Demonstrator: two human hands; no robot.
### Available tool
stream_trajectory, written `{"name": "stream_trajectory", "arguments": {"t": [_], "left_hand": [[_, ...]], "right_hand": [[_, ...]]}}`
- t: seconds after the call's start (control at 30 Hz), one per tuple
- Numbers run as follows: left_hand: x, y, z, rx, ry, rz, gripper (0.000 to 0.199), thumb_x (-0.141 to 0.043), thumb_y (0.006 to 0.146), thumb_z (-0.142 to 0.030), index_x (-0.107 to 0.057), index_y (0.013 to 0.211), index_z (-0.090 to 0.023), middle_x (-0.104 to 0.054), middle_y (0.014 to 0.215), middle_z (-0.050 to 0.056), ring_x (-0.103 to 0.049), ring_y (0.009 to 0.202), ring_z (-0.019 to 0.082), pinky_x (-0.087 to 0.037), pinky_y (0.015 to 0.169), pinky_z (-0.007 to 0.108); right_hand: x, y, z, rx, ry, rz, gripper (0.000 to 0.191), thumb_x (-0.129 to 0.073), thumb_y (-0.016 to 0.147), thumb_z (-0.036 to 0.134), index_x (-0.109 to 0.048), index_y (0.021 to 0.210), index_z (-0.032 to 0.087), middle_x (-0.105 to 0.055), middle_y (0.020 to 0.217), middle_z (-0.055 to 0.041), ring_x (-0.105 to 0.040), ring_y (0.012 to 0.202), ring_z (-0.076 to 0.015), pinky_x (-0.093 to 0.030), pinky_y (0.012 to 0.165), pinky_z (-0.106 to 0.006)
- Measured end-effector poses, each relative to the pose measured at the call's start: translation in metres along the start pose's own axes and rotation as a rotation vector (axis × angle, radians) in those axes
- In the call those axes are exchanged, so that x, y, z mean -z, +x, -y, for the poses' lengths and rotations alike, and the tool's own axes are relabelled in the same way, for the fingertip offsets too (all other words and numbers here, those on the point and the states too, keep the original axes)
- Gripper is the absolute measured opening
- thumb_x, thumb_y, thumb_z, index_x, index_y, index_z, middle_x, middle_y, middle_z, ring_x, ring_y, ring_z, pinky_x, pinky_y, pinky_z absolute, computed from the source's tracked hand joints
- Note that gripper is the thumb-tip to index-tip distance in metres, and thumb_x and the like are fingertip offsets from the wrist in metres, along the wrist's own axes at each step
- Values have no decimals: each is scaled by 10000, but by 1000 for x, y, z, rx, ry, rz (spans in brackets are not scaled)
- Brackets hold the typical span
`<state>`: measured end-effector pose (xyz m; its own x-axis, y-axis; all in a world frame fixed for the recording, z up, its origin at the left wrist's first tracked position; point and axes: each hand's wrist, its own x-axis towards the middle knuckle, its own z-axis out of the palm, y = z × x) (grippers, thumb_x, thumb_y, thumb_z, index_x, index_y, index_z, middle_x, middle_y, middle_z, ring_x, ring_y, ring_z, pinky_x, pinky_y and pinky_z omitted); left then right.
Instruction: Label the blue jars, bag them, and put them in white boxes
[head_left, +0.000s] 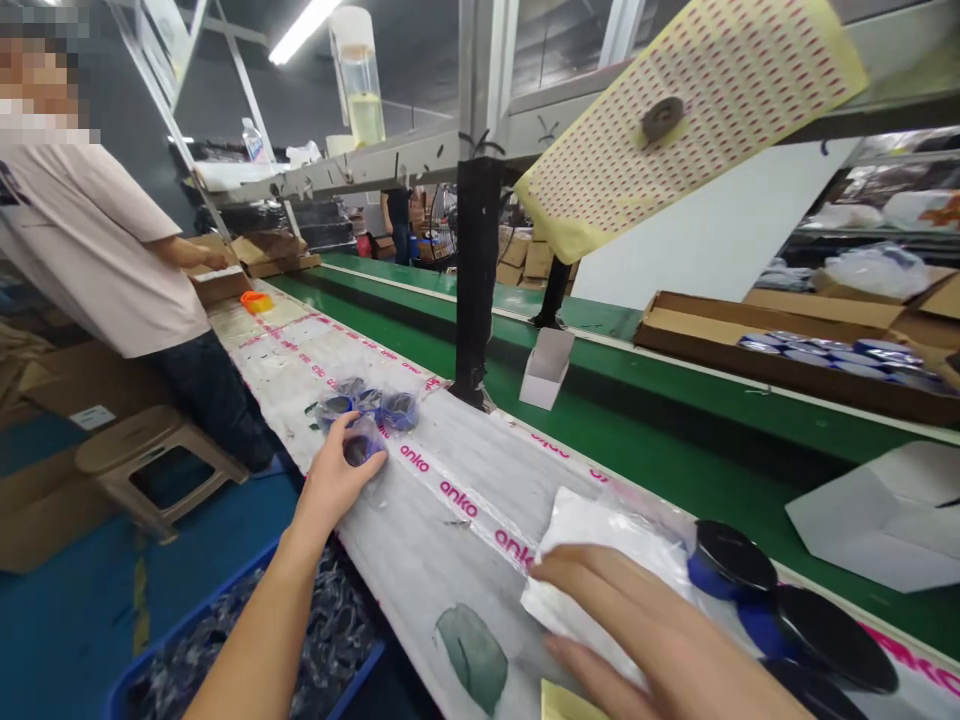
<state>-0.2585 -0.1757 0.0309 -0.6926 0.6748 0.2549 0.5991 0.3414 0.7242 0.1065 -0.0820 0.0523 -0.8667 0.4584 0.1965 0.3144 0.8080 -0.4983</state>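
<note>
Green belt (600, 450) runs beyond a white bench (409, 535). On the bench, the right hand (645, 615) lies over a white packet (596, 520), near black-topped jars (832, 635); whether it grips, I cannot tell. The left hand (337, 475) pinches a blue piece (363, 446) between thumb and finger, beside similar wrapped pieces (397, 409).

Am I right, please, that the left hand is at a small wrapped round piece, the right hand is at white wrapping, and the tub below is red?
Not quite: the head view shows that the tub below is blue, not red. The left hand is indeed at a small wrapped round piece, the right hand at white wrapping.
</note>
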Motion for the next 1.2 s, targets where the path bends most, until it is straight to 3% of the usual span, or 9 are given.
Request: {"name": "stream_trajectory", "arguments": {"t": [0.07, 0.2, 0.27, 0.37, 0.5, 0.67, 0.83, 1.0, 1.2], "left_hand": [[-6, -10, -5, -17, -89, -7, 706, -743, 783, -435, -511, 1417, -227, -693, 1300, 122, -670, 1203, 309, -504, 1065, 468], [-23, -30, -18, -80, -209, 38, 605, -768, 749, -417, -613, 1300, -224, -711, 1263, 113, -667, 1187, 307, -511, 1058, 495], [-23, -38, -26, -75, -316, 25, 514, -740, 783, -419, -642, 1247, -220, -740, 1157, 107, -702, 1105, 291, -576, 954, 461], [-9, -43, -45, -112, -536, -36, 326, -715, 852, -374, -675, 1145, -235, -758, 1034, 65, -746, 970, 229, -629, 830, 349], [-2, -21, -85, -249, -635, -201, 169, -727, 875, -320, -698, 1020, -239, -749, 977, 24, -742, 885, 191, -635, 835, 311], [-90, 45, -132, -232, -603, 290, 244, -581, 924, -249, -673, 1142, -192, -737, 1164, 106, -703, 1127, 242, -570, 1015, 382], [-197, 97, -155, -92, -568, 278, 390, -584, 970, -245, -605, 1346, -144, -564, 1488, 214, -505, 1432, 335, -400, 1199, 491], [-235, 123, -158, -49, -577, 204, 357, -624, 995, -379, -622, 1306, -204, -620, 1370, 115, -644, 1174, 255, -563, 996, 486], [-251, 130, -144, -103, -610, 153, 284, -516, 1039, -344, -696, 1165, -163, -723, 1220, 110, -682, 1126, 242, -542, 1004, 417]], "right_hand": [[-1, 64, 34, -56, 58, 160, 446, -610, 930, 290, -617, 1375, 319, -684, 1310, -122, -686, 1171, -340, -584, 977, -526], [-33, 155, 60, -156, 91, 247, 978, -820, 812, 406, -311, 1602, 135, -566, 1437, -243, -554, 1341, -400, -498, 1055, -517], [-54, 176, 63, -148, 63, 248, 1005, -818, 793, 470, -322, 1583, 95, -563, 1426, -268, -558, 1326, -419, -502, 1032, -522], [-75, 188, 66, -111, 6, 261, 708, -739, 841, 438, -515, 1452, 157, -635, 1331, -212, -627, 1211, -400, -531, 950, -514], [-60, 186, 57, -79, -26, 282, 534, -731, 792, 439, -646, 1280, 238, -695, 1174, -124, -696, 998, -332, -546, 814, -426], [34, 174, -13, -204, -24, 253, 180, -787, 700, 290, -728, 849, 207, -715, 784, -24, -677, 715, -220, -504, 626, -301], [109, 199, -85, -289, -125, -56, 219, -627, 886, 289, -721, 1049, 178, -769, 980, -88, -719, 901, -263, -563, 809, -384], [95, 243, -114, -205, -303, -263, 500, -548, 977, 313, -526, 1449, 149, -610, 1409, -184, -583, 1280, -307, -475, 1055, -432], [70, 258, -126, -160, -456, -174, 432, -684, 925, 268, -592, 1329, 145, -624, 1344, -155, -575, 1255, -316, -452, 1076, -517]]}}
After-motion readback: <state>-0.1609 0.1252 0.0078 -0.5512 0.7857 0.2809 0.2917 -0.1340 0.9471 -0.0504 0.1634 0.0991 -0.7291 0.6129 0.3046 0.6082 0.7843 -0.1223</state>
